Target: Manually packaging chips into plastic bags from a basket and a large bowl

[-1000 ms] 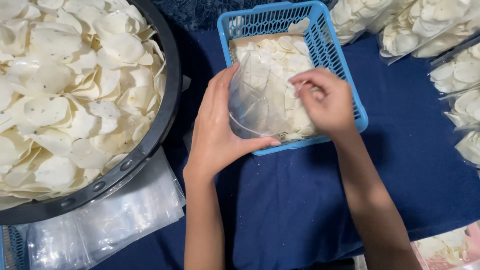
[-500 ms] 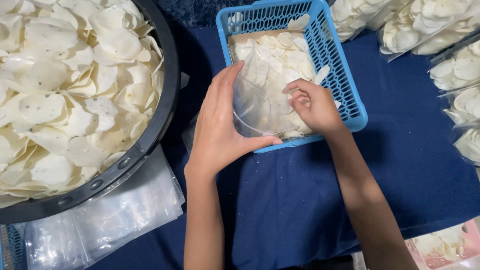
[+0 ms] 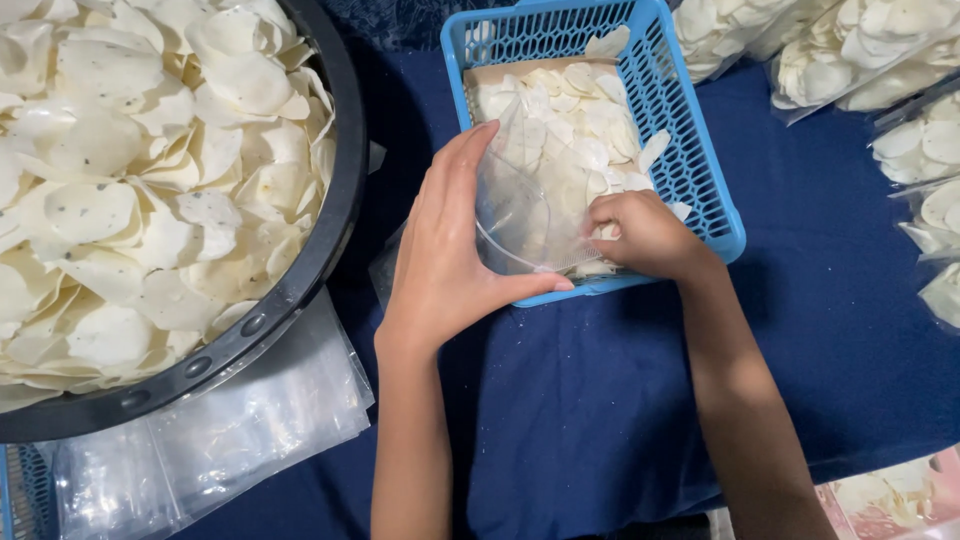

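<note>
Bare blue cloth (image 3: 600, 400) between black basin (image 3: 330, 250) and packed bags (image 3: 930, 150).

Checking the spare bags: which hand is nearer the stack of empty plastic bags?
Left. The left hand holds a clear bag at the blue basket, closer to the stack of empty plastic bags; the right hand is farther, inside the basket.
</note>
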